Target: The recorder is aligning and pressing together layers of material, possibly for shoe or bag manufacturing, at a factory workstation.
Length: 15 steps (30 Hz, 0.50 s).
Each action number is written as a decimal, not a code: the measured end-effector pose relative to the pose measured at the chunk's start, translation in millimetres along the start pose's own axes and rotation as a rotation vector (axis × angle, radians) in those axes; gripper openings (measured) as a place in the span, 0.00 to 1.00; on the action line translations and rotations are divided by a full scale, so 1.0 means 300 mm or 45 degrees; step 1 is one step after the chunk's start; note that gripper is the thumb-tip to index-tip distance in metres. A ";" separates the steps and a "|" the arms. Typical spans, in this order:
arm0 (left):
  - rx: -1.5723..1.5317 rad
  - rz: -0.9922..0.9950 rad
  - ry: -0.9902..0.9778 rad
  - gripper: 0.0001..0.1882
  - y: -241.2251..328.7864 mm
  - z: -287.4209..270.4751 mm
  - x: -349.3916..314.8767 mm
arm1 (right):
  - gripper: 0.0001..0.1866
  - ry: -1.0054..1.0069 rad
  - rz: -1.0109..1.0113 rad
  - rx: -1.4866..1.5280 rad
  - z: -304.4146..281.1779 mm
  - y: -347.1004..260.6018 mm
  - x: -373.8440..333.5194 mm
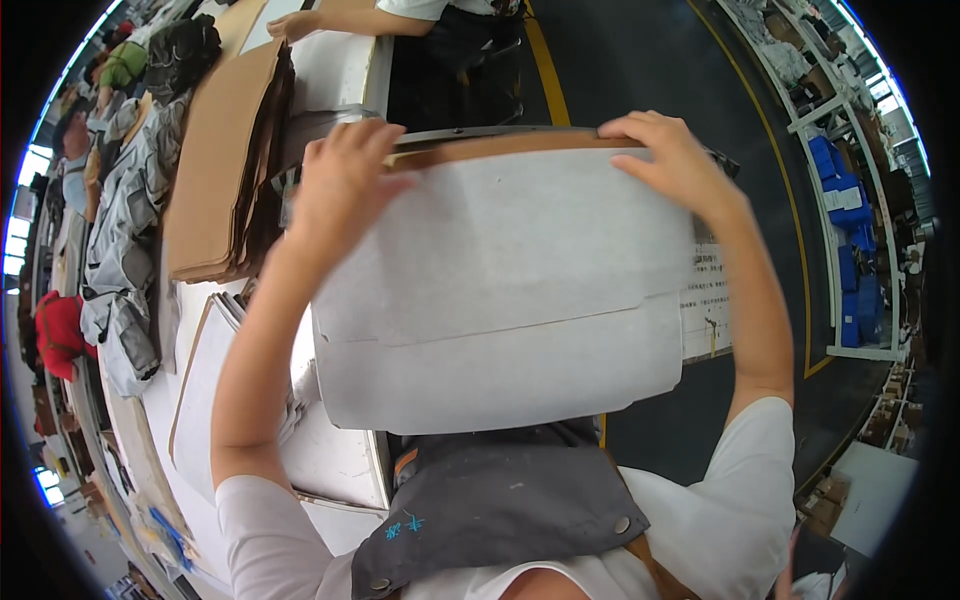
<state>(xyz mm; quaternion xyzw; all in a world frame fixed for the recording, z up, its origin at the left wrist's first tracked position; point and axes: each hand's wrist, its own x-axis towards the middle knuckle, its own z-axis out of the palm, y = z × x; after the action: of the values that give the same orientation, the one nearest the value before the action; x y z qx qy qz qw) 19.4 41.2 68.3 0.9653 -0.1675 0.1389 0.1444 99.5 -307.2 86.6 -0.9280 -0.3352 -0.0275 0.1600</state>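
A large pale grey cardboard sheet [500,260] lies in front of my body, with rounded near corners and a cut or crease line running across it. A brown layer [520,148] shows along its far edge, and a dark strip lies just behind that. My left hand [345,185] grips the sheet's far left corner, its fingers curled over the edge and slightly blurred. At the far right corner, my right hand [670,160] has its fingers over the edge and its thumb on the pale face. What lies under the sheet is mostly hidden.
On the left, a stack of brown cardboard panels [220,170] lies on the long table, beside grey fabric bags [130,250] and a red cloth item [60,335]. Another person's arm [340,22] reaches over the table's far end. Shelving with blue bins [845,195] lines the right.
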 end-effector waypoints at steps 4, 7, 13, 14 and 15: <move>0.274 -0.003 -0.379 0.35 0.087 0.193 -0.115 | 0.24 -0.055 -0.150 0.048 0.202 -0.010 -0.077; 0.212 0.014 -0.336 0.35 0.125 0.208 -0.150 | 0.25 -0.101 -0.088 -0.133 0.260 -0.096 -0.161; 0.172 0.035 -0.250 0.33 0.071 0.239 -0.079 | 0.26 -0.037 0.005 -0.205 0.290 -0.087 -0.126; 0.161 0.028 -0.231 0.33 0.068 0.240 -0.076 | 0.26 -0.023 0.011 -0.200 0.293 -0.086 -0.121; 0.162 0.028 -0.229 0.33 0.078 0.244 -0.077 | 0.26 -0.022 0.009 -0.201 0.293 -0.080 -0.124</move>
<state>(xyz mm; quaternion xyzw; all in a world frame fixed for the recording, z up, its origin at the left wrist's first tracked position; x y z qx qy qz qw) 6.0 2.8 -1.1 0.9792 -0.1811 0.0635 0.0658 50.8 -285.0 4.2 -0.9391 -0.3301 -0.0453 0.0837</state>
